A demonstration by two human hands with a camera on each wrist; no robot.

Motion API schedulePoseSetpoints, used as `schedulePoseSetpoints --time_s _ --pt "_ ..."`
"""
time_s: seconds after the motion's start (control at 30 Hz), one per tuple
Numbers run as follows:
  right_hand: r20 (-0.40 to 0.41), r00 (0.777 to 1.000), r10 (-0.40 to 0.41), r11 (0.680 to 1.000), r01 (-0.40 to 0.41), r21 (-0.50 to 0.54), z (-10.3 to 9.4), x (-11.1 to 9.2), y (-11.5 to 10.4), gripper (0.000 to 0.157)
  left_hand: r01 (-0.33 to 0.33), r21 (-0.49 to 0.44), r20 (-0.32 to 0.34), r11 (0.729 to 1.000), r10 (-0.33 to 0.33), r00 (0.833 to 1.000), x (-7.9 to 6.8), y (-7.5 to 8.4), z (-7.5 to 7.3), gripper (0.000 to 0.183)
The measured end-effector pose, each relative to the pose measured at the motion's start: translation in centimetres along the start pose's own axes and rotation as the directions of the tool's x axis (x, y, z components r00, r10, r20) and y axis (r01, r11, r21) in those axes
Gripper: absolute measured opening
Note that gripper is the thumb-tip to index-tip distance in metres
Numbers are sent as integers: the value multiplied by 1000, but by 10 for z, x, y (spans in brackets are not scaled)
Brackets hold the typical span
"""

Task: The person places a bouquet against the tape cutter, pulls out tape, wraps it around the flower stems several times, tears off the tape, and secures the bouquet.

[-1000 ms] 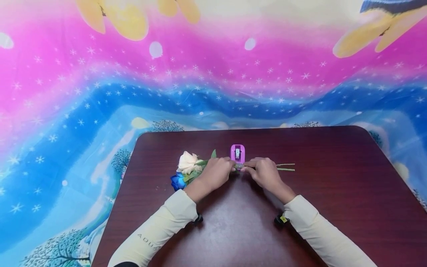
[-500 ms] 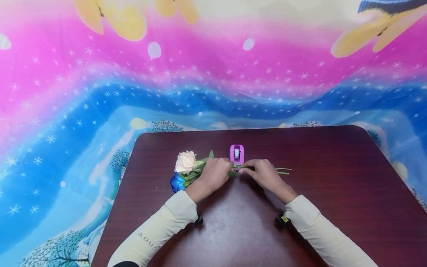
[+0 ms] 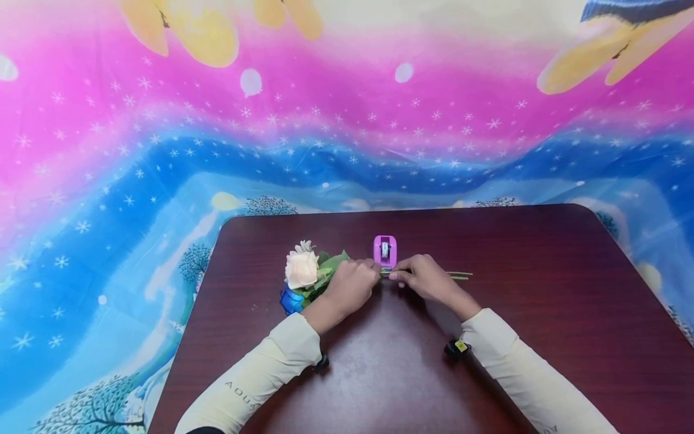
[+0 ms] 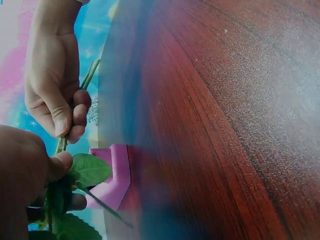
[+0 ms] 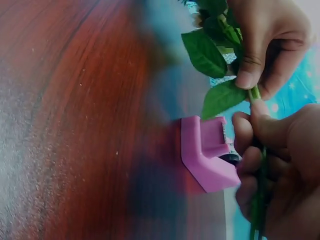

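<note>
Sideways, stems [image 4: 61,144] run through left hand [image 3: 349,284] and right hand [image 3: 428,279].

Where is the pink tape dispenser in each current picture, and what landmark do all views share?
Head: the tape dispenser sits near the middle, just beyond the gap between the left hand and right hand.
Left wrist: the tape dispenser is at lower left, partly behind a leaf.
Right wrist: the tape dispenser is right of centre, slightly below mid-height.
Shared landmark: the green stems gripped by both hands.
</note>
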State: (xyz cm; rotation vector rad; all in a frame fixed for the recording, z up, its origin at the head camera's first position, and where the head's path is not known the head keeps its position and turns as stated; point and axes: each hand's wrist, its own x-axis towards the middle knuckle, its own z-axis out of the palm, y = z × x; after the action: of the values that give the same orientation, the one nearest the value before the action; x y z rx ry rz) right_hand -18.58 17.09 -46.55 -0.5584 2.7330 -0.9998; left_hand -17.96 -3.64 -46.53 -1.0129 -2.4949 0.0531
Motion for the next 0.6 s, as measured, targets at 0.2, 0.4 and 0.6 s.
schedulePoseSetpoints --time_s 0.2,0.4,0.6 --pt "-136 987 -85 992 72 -99 7 -1 2 12 125 -169 131 978 -104 986 5 -3 -4 16" --pt "-250 950 -184 967 130 -218 14 -2 5 13 173 -204 200 964 -132 971 10 -6 -8 16" --pt "-316 920 -232 955 154 -254 17 -5 5 14 161 -171 165 972 -133 977 10 -3 -4 18"
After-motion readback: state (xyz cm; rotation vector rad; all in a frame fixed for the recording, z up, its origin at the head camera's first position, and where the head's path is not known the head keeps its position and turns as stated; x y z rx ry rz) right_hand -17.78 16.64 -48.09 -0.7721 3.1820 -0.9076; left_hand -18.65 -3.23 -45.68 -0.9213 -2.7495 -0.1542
